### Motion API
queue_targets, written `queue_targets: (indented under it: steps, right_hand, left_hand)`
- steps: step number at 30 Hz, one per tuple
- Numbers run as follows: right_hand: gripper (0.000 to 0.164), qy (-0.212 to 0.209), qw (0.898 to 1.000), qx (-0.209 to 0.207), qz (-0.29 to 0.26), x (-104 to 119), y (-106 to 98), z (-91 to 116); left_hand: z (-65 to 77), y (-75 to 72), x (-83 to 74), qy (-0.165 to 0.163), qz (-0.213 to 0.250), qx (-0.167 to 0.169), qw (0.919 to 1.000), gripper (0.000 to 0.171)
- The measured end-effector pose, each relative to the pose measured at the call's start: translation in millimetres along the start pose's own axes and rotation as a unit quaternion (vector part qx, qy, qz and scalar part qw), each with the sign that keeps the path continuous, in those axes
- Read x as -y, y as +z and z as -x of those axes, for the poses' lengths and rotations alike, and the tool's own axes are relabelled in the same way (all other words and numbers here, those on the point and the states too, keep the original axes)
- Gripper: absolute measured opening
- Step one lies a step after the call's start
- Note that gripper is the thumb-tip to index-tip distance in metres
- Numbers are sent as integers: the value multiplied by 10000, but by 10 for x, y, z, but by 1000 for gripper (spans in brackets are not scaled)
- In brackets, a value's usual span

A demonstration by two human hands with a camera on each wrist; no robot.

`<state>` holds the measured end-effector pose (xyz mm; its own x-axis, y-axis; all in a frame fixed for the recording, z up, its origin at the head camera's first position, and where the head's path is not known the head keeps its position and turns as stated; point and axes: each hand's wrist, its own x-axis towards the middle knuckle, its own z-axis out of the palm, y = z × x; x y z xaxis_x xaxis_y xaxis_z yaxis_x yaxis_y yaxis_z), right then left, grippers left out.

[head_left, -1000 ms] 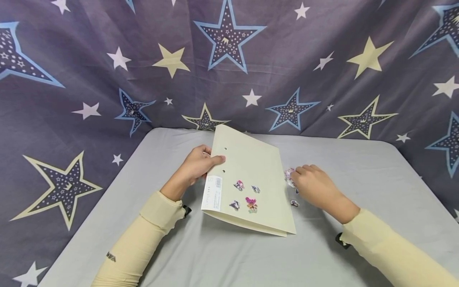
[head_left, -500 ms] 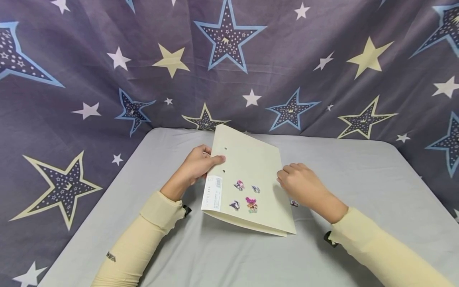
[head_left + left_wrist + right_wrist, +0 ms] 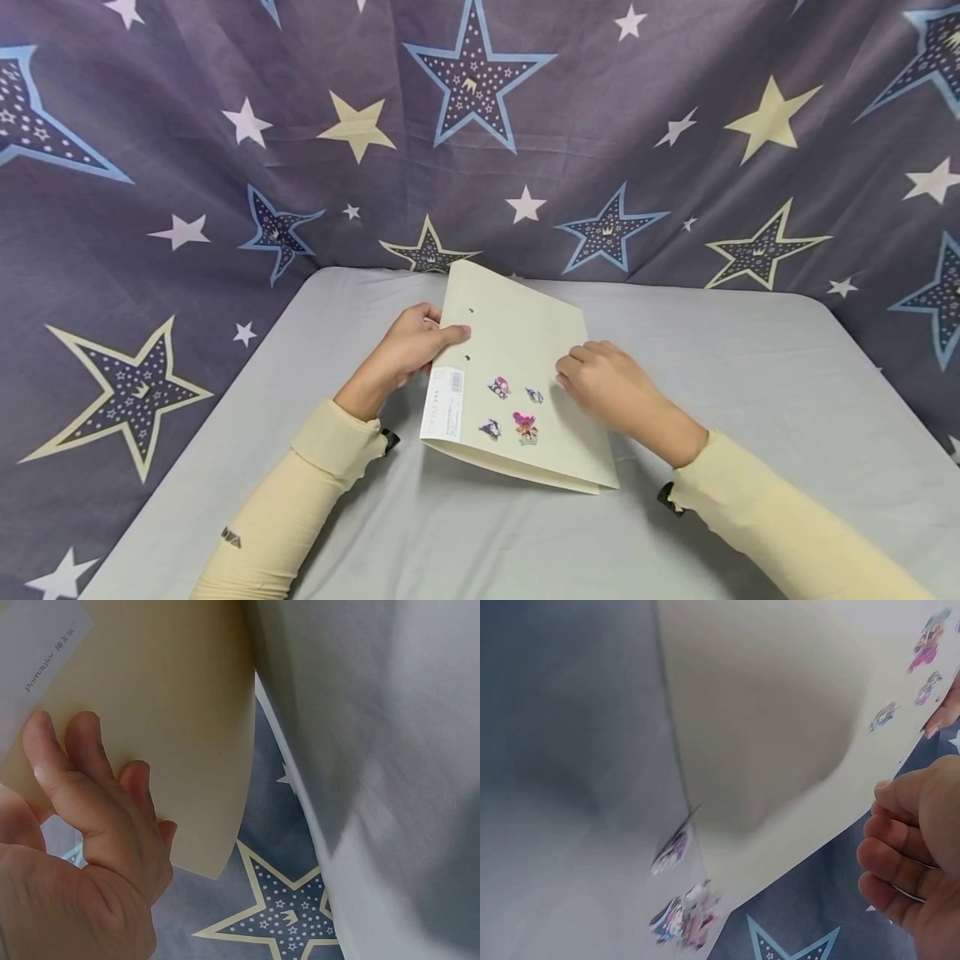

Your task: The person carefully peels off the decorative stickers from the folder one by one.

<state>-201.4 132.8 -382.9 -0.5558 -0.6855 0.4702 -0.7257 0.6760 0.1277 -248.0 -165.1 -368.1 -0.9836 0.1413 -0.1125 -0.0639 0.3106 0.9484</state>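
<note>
Grey desk [image 3: 360,508]. Left hand [image 3: 411,343] grips folder [image 3: 517,325]; right hand [image 3: 611,383] over its three o'clock, grip narrow, content unclear. Probably adding to stickers [image 3: 527,427] toward six o'clock; next needs careful placing.

Cream folder [image 3: 517,317], four stickers [image 3: 526,427] on front

Folder tilted, left edge raised, leaves parted at near end. White barcode label [image 3: 444,404] at near-left corner. Stickers small, multicolored, purple and pink showing, grouped toward near end. Loose stickers [image 3: 690,919] by folder's right edge, blurred; contact unclear.
</note>
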Motion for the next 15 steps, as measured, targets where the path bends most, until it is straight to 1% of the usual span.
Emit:
queue_targets:
  steps: [4,9,15]
  right_hand:
    - [9,-1,9999,33,-112,53,9,-37]
    - [10,130,9994,144,-294,118,21,-62]
    - [9,91,9966,151,-809,171,25,-98]
  left_hand:
    - [-5,-3,4,3,-45,-9,10000,41]
    - [0,-1,-1,13,-74,-10,10000,41]
    - [2,-5,4,5,-54,-22,10000,41]
